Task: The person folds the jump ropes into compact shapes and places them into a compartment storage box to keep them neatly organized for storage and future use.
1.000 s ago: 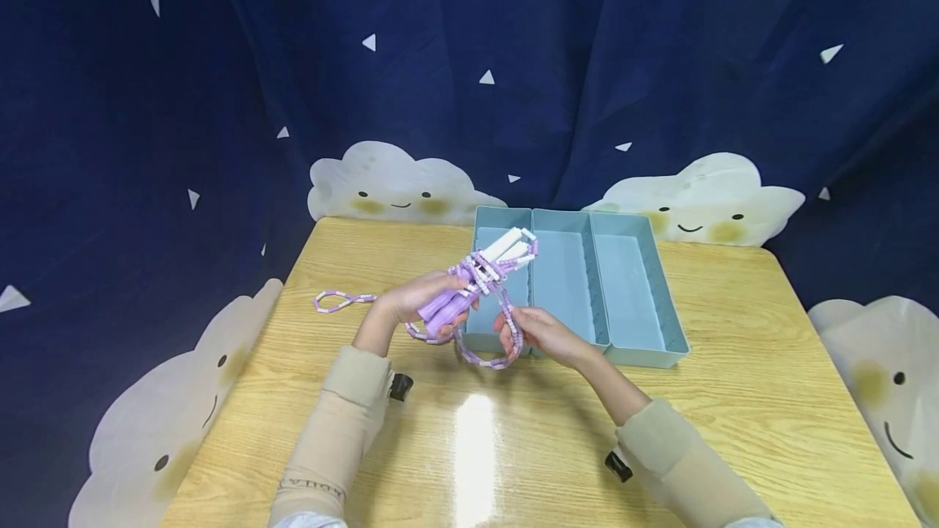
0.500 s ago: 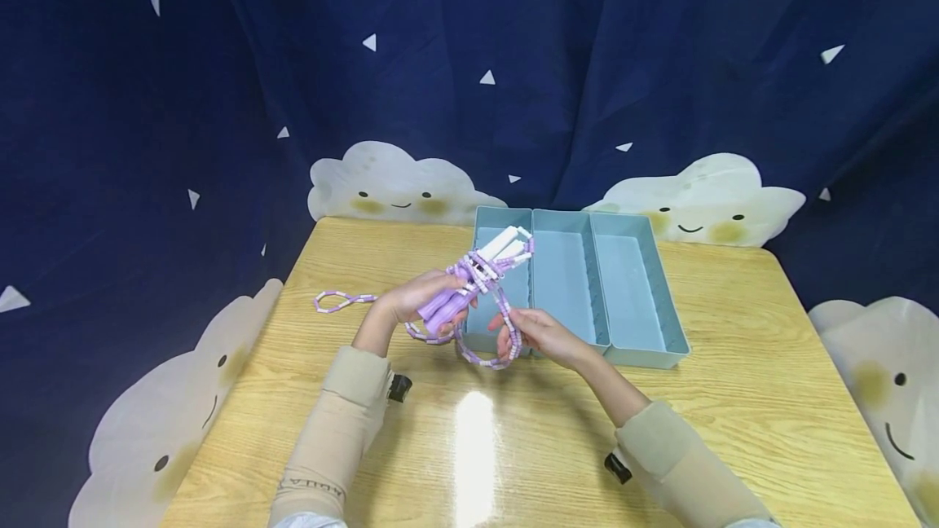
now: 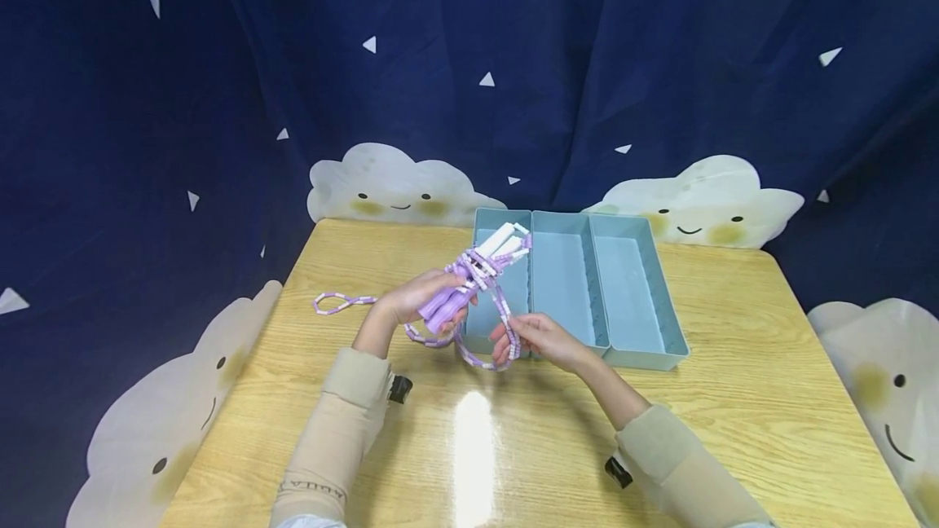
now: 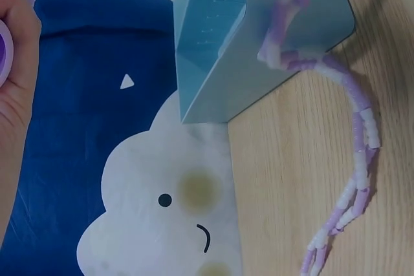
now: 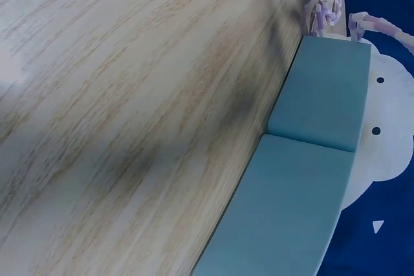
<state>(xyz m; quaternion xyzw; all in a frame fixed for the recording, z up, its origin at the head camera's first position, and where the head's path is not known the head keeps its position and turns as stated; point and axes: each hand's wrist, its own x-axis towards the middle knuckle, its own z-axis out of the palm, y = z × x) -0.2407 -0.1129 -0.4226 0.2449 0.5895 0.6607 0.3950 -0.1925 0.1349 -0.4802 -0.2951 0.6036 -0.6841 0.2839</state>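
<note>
Left hand grips the rope by its handles near the trays; right hand, in head view only, seems to pinch a loop; left wrist view catches a handle's round end, right wrist view the front walls broadside

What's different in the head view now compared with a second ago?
Very little: the white handle ends tipped slightly left, and the beaded loop shifted slightly left too. Nothing new was gripped or released: the left hand still grips the handles, the right hand the loop. The blue bins stayed put.
</note>
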